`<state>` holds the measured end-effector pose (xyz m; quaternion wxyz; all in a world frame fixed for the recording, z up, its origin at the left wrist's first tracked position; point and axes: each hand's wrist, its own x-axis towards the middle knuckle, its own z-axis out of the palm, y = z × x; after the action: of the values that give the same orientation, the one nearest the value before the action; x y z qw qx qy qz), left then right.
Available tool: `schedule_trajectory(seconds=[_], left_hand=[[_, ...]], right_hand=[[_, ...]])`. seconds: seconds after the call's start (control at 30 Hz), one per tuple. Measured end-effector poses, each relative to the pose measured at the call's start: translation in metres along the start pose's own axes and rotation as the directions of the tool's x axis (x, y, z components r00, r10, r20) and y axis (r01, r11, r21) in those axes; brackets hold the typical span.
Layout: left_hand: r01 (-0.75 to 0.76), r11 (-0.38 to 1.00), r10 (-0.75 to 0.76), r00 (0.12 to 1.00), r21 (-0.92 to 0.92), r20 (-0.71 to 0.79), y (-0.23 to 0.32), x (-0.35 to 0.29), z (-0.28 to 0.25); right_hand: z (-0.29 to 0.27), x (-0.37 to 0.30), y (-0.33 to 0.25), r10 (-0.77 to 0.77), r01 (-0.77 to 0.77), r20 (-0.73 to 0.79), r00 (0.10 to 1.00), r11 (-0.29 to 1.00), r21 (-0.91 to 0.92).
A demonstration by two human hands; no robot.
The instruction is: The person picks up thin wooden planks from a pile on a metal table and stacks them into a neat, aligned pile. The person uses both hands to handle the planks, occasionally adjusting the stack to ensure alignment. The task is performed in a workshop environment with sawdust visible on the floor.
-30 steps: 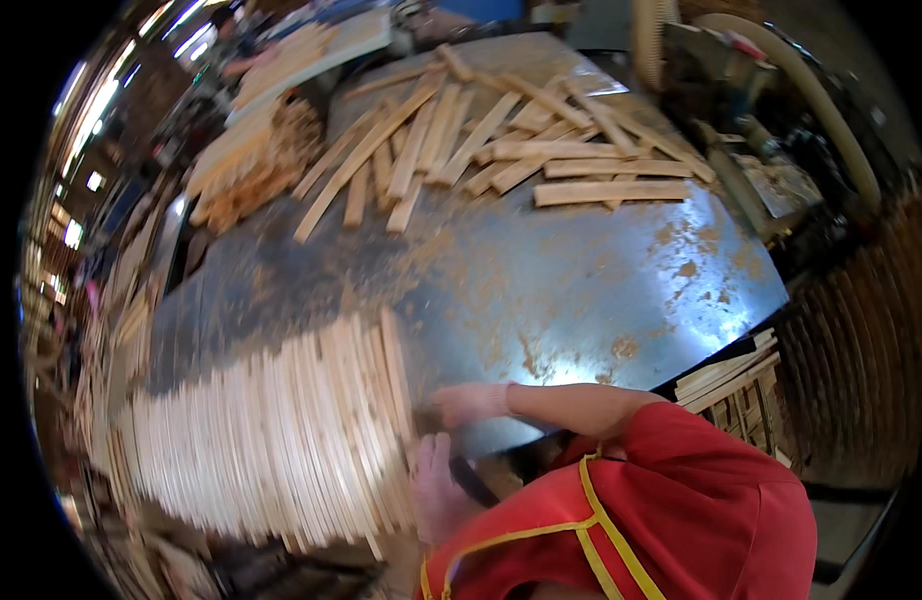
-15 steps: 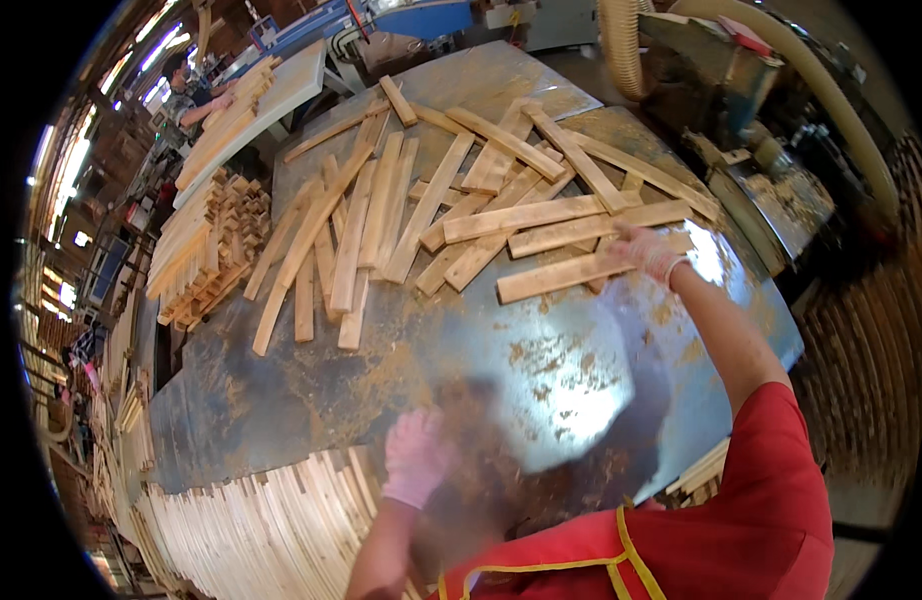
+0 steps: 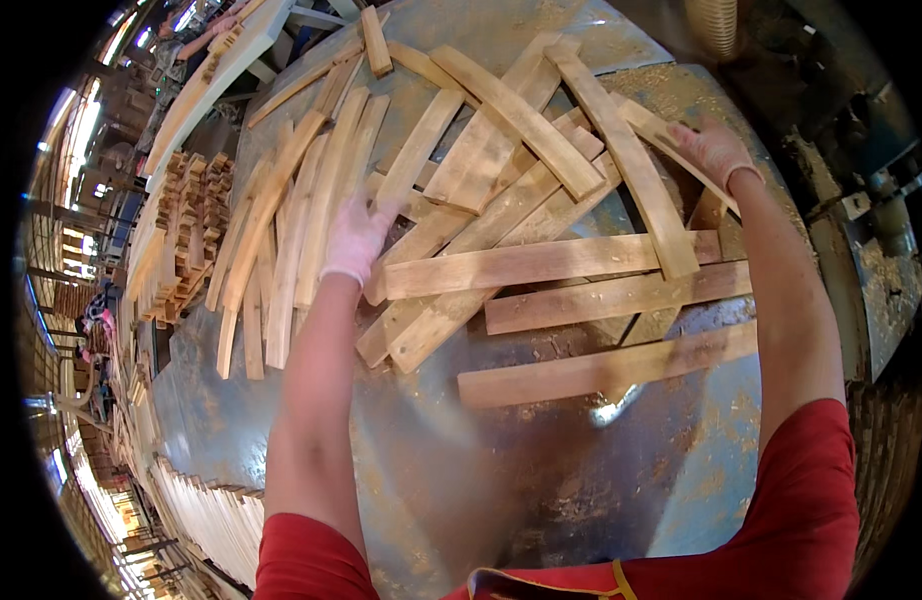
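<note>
Many wooden slats lie in a loose, crossing heap on a metal-topped table (image 3: 541, 480). My left hand (image 3: 361, 235), in a pale pink glove, is over the left-middle of the heap. Its fingers stretch forward, slightly blurred, beside an upright-lying slat (image 3: 421, 145). At the right side of the heap my right hand (image 3: 716, 152), gloved too, reaches over a slanting slat (image 3: 651, 130). Its fingers are apart; whether they touch that slat is hard to tell. Nearer me, several slats lie crosswise, the closest one (image 3: 611, 365) apart from the others.
At left stands a stack of wood pieces (image 3: 186, 225) beside a long pale table (image 3: 221, 90), with another person's arm at its far end. A row of pale strips (image 3: 206, 515) lies at the lower left. A ribbed hose (image 3: 713, 25) and machinery are at the far right.
My left hand has moved forward from the near edge to the heap. My right hand has left the near crosswise slats and gone farther out to the right. The view has shifted closer over the heap.
</note>
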<state>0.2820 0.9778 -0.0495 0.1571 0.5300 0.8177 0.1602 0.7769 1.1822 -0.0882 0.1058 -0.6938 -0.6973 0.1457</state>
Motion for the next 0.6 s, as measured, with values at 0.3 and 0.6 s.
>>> schedule_trajectory(seconds=[0.3,0.6], left_hand=[[-0.071,0.987,0.074,0.997,-0.144,0.019,0.004,-0.059,0.065],[0.431,0.863,-0.412,0.902,-0.264,0.124,0.055,-0.341,0.092]], right_hand=[[0.026,-0.023,-0.103,-0.242,0.254,0.122,0.963,0.963,-0.093],[0.05,-0.272,-0.158,-0.56,0.589,0.222,0.798,0.804,-0.087]])
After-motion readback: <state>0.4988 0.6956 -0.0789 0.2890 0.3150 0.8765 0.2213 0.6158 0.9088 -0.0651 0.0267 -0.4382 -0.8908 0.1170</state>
